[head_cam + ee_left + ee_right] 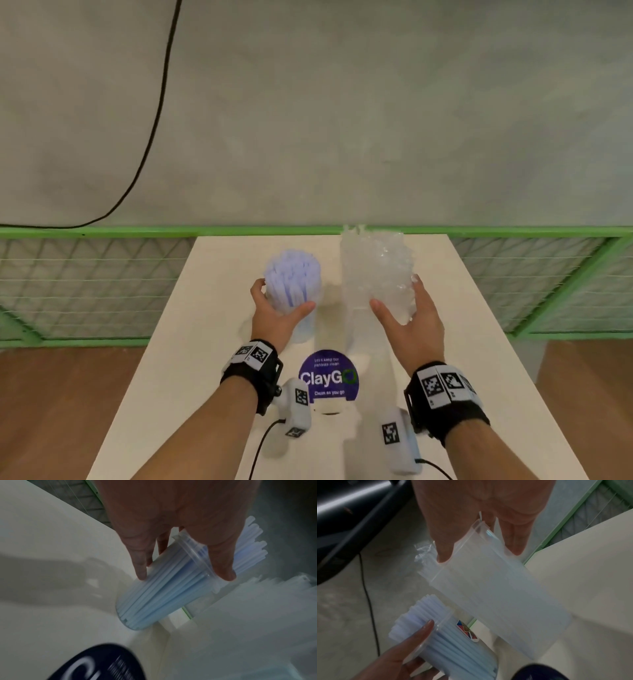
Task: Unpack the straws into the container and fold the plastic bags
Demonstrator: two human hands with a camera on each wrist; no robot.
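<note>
The pale blue straws (292, 278) stand bunched upright in a clear plastic container (303, 327), their tops fanning out above its rim, and the container rests on the cream table (479, 342) left of centre. The left hand (274, 317) has its grip around the container near the rim, thumb on one side and fingers on the other. Just to the right, apart from the container, the right hand (407, 318) holds a clear plastic bag (376, 270) upright, its grip grasping the bag between thumb and fingers; the bag's crinkled top rises above the hand. Nearer the person, a round purple sticker (327, 377) reading "ClayGo" lies on the table between the wrists. Behind the table runs a green mesh railing (102, 274).
</note>
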